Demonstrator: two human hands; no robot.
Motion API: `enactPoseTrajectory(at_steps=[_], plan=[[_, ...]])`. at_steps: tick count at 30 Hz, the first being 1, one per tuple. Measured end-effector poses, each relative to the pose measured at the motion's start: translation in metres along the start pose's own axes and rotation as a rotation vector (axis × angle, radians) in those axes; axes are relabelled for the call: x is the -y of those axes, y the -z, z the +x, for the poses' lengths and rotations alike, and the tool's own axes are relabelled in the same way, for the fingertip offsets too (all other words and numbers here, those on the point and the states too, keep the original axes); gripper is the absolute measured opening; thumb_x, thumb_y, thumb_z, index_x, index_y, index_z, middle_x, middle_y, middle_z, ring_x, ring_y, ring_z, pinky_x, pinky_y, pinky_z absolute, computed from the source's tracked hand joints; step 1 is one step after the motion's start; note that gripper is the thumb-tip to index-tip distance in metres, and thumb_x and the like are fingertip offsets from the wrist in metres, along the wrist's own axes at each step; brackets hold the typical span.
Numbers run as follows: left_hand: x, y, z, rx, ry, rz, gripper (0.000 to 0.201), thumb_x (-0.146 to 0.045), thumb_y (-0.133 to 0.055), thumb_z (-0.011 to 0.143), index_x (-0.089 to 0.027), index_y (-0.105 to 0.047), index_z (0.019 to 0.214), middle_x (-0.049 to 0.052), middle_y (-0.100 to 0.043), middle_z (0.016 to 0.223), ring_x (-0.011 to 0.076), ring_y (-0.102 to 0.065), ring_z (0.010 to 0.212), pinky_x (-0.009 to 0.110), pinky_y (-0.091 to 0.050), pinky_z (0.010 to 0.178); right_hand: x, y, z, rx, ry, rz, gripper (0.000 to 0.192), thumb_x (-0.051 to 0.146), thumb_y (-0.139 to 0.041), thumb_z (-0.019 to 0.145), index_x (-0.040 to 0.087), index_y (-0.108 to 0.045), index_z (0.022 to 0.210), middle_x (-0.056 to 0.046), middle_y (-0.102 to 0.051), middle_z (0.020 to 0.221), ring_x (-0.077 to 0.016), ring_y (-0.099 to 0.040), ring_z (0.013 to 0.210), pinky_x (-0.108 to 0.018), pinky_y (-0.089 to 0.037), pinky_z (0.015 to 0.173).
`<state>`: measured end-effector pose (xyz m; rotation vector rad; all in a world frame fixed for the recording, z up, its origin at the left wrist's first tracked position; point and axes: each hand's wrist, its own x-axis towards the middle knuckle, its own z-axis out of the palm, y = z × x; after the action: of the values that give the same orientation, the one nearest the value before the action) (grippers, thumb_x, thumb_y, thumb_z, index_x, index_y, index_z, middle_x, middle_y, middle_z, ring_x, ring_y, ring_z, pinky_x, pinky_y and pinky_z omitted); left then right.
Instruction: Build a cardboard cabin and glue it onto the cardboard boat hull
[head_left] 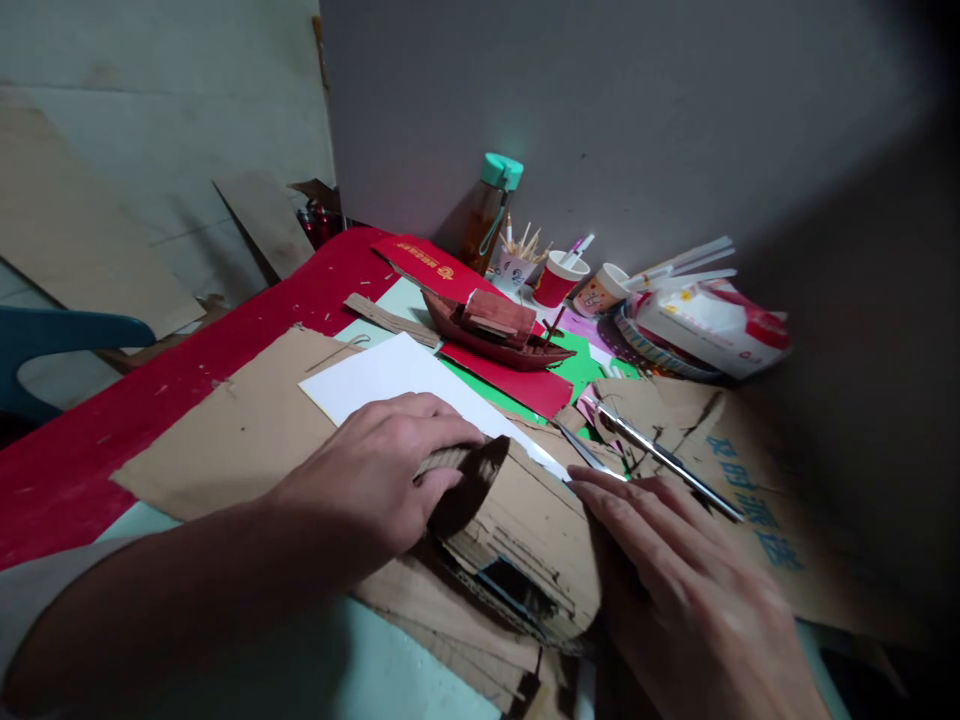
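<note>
My left hand [375, 470] lies palm-down with the fingers curled over the near end of a curved corrugated cardboard piece [517, 530], clamping it to the desk — thumb hidden, so I cannot tell how tightly. My right hand [675, 570] rests flat, fingers together and outstretched, against the piece's right edge — holding nothing, with the scissors [660, 455] just beyond its fingertips.

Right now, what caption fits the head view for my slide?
Left hand curls a brown corrugated cardboard strip; right hand lies flat beside it.
</note>
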<state>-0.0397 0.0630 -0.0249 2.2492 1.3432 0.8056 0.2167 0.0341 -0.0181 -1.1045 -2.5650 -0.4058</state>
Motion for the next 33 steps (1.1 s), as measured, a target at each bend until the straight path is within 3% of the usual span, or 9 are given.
enactPoseTrajectory(at_steps=[6, 11, 16, 19, 23, 28, 33], plan=[[-0.003, 0.001, 0.001, -0.04, -0.011, 0.01, 0.023, -0.018, -0.054, 0.087, -0.022, -0.072, 0.099, 0.003, -0.075, 0.111, 0.022, -0.07, 0.101, 0.031, -0.054, 0.083, 0.001, 0.003, 0.009, -0.032, -0.026, 0.041, 0.033, 0.003, -0.044, 0.088, 0.012, -0.062, 0.114, -0.012, -0.077, 0.101, -0.0288, -0.063, 0.092, -0.038, -0.055, 0.076], [-0.004, -0.002, -0.003, -0.041, 0.035, 0.029, 0.02, -0.018, -0.059, 0.085, -0.026, -0.068, 0.101, -0.001, -0.074, 0.102, 0.0193, -0.069, 0.093, 0.028, -0.052, 0.081, 0.002, 0.001, 0.002, 0.015, -0.072, 0.051, 0.037, 0.001, -0.047, 0.082, 0.014, -0.06, 0.115, -0.013, -0.076, 0.104, -0.0279, -0.065, 0.091, -0.039, -0.055, 0.074], [-0.005, -0.007, -0.008, -0.097, 0.03, 0.071, 0.026, -0.018, -0.052, 0.089, -0.029, -0.065, 0.11, 0.001, -0.072, 0.107, 0.0208, -0.07, 0.093, 0.029, -0.052, 0.075, 0.002, -0.004, -0.005, -0.033, -0.035, 0.0, 0.03, 0.003, -0.047, 0.091, 0.011, -0.058, 0.118, -0.017, -0.076, 0.11, -0.0289, -0.065, 0.096, -0.04, -0.051, 0.084], [-0.007, -0.009, -0.01, -0.125, 0.03, 0.078, 0.03, -0.02, -0.052, 0.09, -0.03, -0.062, 0.116, 0.001, -0.072, 0.111, 0.0205, -0.07, 0.096, 0.029, -0.053, 0.079, 0.002, -0.003, -0.007, -0.03, -0.014, -0.048, 0.032, 0.008, -0.046, 0.094, 0.011, -0.056, 0.125, -0.017, -0.076, 0.112, -0.0331, -0.062, 0.104, -0.044, -0.047, 0.091], [-0.008, -0.012, -0.011, -0.182, 0.018, 0.106, 0.036, -0.02, -0.052, 0.09, -0.03, -0.058, 0.124, 0.001, -0.071, 0.113, 0.02, -0.07, 0.098, 0.028, -0.054, 0.086, 0.006, 0.004, -0.004, 0.052, 0.01, -0.104, 0.033, 0.014, -0.047, 0.095, 0.01, -0.057, 0.126, -0.017, -0.075, 0.113, -0.0364, -0.06, 0.1, -0.046, -0.05, 0.083], [-0.01, -0.013, -0.012, -0.201, -0.058, 0.069, 0.04, -0.016, -0.051, 0.09, -0.03, -0.055, 0.127, -0.001, -0.067, 0.121, 0.0174, -0.067, 0.109, 0.023, -0.051, 0.091, 0.015, 0.009, 0.007, 0.064, 0.038, -0.176, 0.029, 0.011, -0.045, 0.092, 0.004, -0.063, 0.114, -0.025, -0.074, 0.106, -0.0373, -0.06, 0.091, -0.045, -0.054, 0.069], [-0.007, -0.013, -0.01, -0.179, -0.069, 0.0, 0.041, -0.012, -0.052, 0.089, -0.028, -0.056, 0.127, -0.001, -0.066, 0.12, 0.0161, -0.065, 0.11, 0.021, -0.048, 0.096, 0.015, 0.01, 0.017, 0.114, -0.026, -0.071, 0.023, 0.009, -0.044, 0.089, 0.011, -0.065, 0.1, -0.02, -0.071, 0.094, -0.033, -0.058, 0.084, -0.043, -0.051, 0.069]])
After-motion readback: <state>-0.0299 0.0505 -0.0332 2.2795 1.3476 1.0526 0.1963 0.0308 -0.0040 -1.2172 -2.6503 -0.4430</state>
